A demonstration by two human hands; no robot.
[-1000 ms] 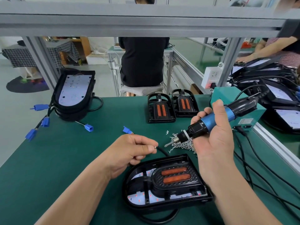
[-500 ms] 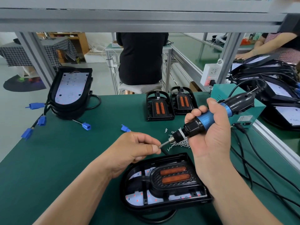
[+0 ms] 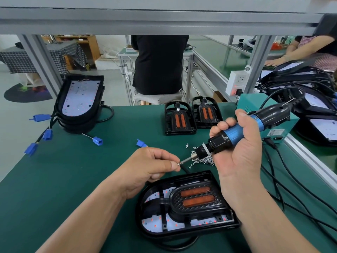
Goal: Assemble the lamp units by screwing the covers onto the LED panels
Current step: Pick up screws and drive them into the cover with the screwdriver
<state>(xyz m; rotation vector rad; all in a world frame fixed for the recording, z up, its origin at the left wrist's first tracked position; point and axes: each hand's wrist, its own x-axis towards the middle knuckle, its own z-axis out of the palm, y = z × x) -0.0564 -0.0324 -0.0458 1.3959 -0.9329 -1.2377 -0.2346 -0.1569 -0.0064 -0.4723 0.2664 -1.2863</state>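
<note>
Fingers (image 3: 172,164) of left hand (image 3: 145,168) pinch a screw (image 3: 179,163) at the tip of the screwdriver (image 3: 235,133), which right hand (image 3: 242,154) grips; cover (image 3: 197,198) sits on panel (image 3: 155,222), seemingly unfastened.

Grey floor (image 3: 12,136), aluminium frame (image 3: 145,21), green worktop (image 3: 73,179).

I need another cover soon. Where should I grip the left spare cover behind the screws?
On the left spare cover, probably the left rim, from the left: that side is free, while the second cover lies close along its right.
</note>
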